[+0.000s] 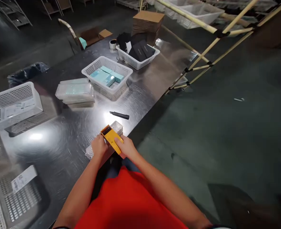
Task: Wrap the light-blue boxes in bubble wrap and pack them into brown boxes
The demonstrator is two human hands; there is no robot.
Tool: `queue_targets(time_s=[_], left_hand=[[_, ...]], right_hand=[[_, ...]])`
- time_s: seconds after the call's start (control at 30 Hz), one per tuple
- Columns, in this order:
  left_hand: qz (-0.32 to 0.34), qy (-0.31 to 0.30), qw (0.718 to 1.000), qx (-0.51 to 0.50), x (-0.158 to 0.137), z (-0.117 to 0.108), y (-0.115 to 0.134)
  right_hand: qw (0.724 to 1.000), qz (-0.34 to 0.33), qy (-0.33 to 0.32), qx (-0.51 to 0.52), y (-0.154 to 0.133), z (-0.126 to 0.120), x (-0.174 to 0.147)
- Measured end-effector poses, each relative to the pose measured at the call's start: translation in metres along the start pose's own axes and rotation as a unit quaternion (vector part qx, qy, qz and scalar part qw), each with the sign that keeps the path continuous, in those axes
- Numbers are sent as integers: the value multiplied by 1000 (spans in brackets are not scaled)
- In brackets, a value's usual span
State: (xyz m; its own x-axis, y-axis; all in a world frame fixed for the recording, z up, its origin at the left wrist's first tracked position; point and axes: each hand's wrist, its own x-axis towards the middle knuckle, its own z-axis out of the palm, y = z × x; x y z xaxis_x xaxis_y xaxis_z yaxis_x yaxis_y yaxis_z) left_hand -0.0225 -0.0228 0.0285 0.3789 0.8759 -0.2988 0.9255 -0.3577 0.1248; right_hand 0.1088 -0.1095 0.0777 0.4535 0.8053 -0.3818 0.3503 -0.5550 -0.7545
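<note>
My right hand (127,147) is closed around a yellow handheld tool that looks like a tape dispenser (112,138), thumb on its top face. The tool's end with a dark slot points up and left. Right by that end, my left hand (99,145) has its fingers curled together; what they pinch is hidden. Beneath both hands lies a bubble-wrapped package (117,127) at the table's near edge, mostly covered by the tool and hands. A black utility knife (119,115) rests on the table just beyond.
On the metal table (71,136) stand a white basket of light-blue boxes (107,90), a basket of black items (138,65), a stack of bubble-wrap sleeves (75,90) and a basket at left (37,98). A pipe rack (209,63) stands at right.
</note>
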Motion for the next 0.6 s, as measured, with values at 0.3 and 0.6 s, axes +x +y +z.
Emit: queue_targets(time_s=[0.3, 0.6], left_hand=[[66, -25, 997, 35, -1, -8, 2], [130, -63, 984, 105, -20, -5, 18]], right_hand=[[993, 120, -1, 10, 116, -12, -100], [964, 220, -78, -127, 96, -9, -49]])
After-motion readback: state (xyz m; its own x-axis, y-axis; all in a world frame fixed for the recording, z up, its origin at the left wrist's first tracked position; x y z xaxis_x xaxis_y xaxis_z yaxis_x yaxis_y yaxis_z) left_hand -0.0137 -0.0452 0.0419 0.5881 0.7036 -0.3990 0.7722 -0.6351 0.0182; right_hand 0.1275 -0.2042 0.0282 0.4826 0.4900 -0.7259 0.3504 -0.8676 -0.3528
